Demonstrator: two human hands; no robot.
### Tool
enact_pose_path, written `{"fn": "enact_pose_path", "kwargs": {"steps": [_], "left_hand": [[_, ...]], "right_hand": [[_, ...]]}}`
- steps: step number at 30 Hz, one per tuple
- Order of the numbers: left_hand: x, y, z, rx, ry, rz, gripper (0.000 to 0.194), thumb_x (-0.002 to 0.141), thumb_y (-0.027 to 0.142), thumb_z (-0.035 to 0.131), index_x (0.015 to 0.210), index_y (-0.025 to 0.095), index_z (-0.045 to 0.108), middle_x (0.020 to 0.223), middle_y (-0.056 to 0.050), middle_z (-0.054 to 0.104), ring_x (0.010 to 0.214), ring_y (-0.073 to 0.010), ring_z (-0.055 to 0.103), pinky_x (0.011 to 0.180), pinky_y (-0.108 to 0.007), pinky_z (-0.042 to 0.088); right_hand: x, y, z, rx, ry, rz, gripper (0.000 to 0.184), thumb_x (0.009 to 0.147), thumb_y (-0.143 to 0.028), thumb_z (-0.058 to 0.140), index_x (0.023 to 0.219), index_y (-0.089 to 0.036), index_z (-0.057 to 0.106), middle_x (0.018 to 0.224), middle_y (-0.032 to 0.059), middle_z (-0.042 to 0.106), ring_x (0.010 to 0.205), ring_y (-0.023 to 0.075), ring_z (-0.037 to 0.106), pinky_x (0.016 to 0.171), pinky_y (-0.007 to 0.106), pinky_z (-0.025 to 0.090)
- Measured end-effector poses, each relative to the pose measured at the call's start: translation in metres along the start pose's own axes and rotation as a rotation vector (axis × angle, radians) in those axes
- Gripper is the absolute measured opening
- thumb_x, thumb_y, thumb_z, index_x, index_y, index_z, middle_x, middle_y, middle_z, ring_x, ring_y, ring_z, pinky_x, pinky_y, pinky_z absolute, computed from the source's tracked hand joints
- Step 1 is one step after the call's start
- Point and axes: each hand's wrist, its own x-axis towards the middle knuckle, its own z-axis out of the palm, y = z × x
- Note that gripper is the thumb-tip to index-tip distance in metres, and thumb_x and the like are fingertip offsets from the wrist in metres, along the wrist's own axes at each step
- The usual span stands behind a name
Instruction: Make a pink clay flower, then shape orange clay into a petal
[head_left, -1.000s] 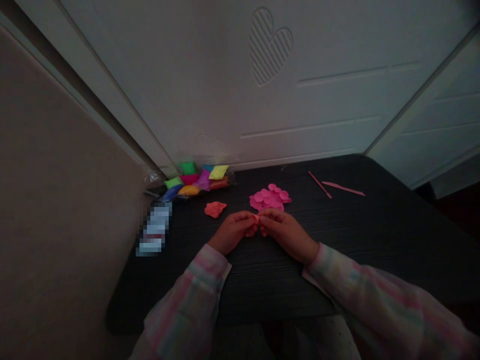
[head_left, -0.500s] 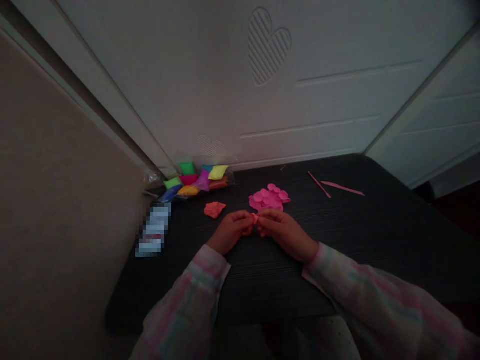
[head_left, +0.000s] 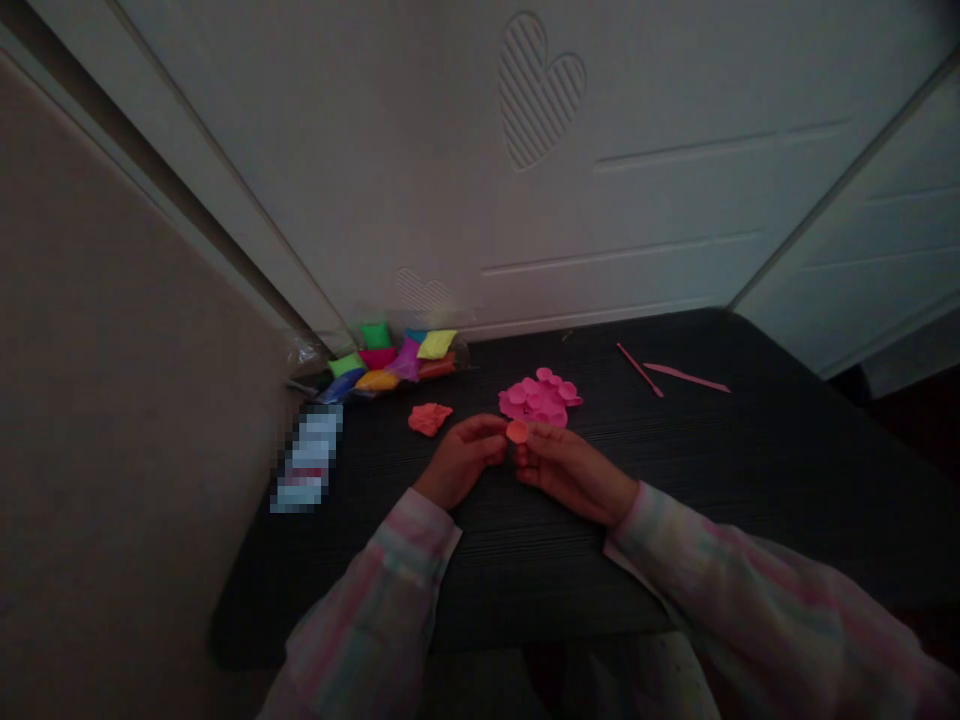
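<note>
My left hand (head_left: 461, 462) and my right hand (head_left: 566, 468) meet over the dark table (head_left: 750, 480), fingers pinched together on a small orange clay disc (head_left: 517, 432) held between them. Just beyond the hands lies a pile of flat pink clay discs (head_left: 540, 397). A lump of orange clay (head_left: 430, 418) sits on the table to the left of that pile, close to my left hand. Both wrists are in pale striped sleeves.
A clear bag of coloured clay packets (head_left: 390, 362) lies at the table's back left corner. Two pink modelling tools (head_left: 660, 374) lie at the back right. A blurred-out flat item (head_left: 307, 460) sits on the left edge. White panelled doors (head_left: 600, 170) stand behind the table.
The orange piece between my fingertips now faces up as a rounder, flatter disc. Both hands have stayed in the same place.
</note>
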Motion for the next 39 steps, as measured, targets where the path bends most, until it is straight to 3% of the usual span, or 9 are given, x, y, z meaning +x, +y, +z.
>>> {"fn": "enact_pose_path", "kwargs": {"steps": [5,13,18,24,29,39], "left_hand": [[0.0005,-0.0019,0.0033,0.117,-0.002,0.028,0.019,0.058,0.014,0.062,0.078,0.015,0.062,0.074,-0.001,0.058,0.069,-0.0120,0.051,0.066,-0.026,0.036],[0.0012,-0.0037,0.0018,0.238,-0.016,0.064,0.008,0.063,0.017,0.059,0.070,0.013,0.061,0.067,0.000,0.052,0.066,-0.0112,0.048,0.064,-0.025,0.036],[0.0028,-0.0033,0.0016,0.081,0.042,0.000,0.010,0.063,0.019,0.059,0.069,0.012,0.060,0.061,0.001,0.051,0.057,-0.0078,0.045,0.059,-0.023,0.036],[0.0053,0.0013,-0.0005,-0.249,0.099,0.088,0.014,0.059,0.015,0.063,0.071,0.015,0.057,0.061,0.004,0.049,0.057,-0.0057,0.045,0.052,-0.019,0.035],[0.0056,0.0017,-0.0018,-0.241,0.117,0.055,0.012,0.060,0.017,0.063,0.069,0.013,0.057,0.071,0.000,0.054,0.068,-0.0091,0.050,0.057,-0.020,0.038],[0.0088,0.0011,-0.0028,-0.281,0.135,0.064,0.011,0.065,0.022,0.059,0.067,0.014,0.053,0.064,0.001,0.052,0.060,-0.0074,0.048,0.053,-0.020,0.037]], "right_hand": [[0.0012,0.0015,-0.0009,-0.006,0.018,-0.016,0.010,0.072,-0.020,0.054,0.079,-0.015,0.057,0.063,-0.0027,0.051,0.059,0.0041,0.048,0.056,0.017,0.038],[0.0042,0.0052,-0.0011,-0.104,0.057,-0.034,0.012,0.070,-0.028,0.056,0.070,-0.015,0.056,0.058,-0.0029,0.052,0.055,0.0047,0.047,0.054,0.018,0.036],[0.0043,0.0065,-0.0016,-0.173,0.075,-0.041,0.015,0.070,-0.030,0.054,0.071,-0.015,0.057,0.059,-0.0017,0.054,0.054,0.0057,0.048,0.053,0.020,0.036],[0.0028,0.0081,-0.0002,-0.241,0.094,-0.033,0.018,0.069,-0.031,0.054,0.074,-0.015,0.058,0.059,-0.0019,0.054,0.053,0.0063,0.048,0.051,0.020,0.035],[0.0024,0.0071,0.0025,-0.261,0.103,-0.019,0.019,0.070,-0.032,0.052,0.072,-0.014,0.058,0.058,-0.0018,0.053,0.052,0.0060,0.048,0.050,0.020,0.034],[0.0031,0.0080,0.0021,-0.266,0.075,-0.024,0.020,0.070,-0.033,0.052,0.072,-0.014,0.059,0.059,-0.0015,0.054,0.053,0.0062,0.048,0.052,0.021,0.034]]}}
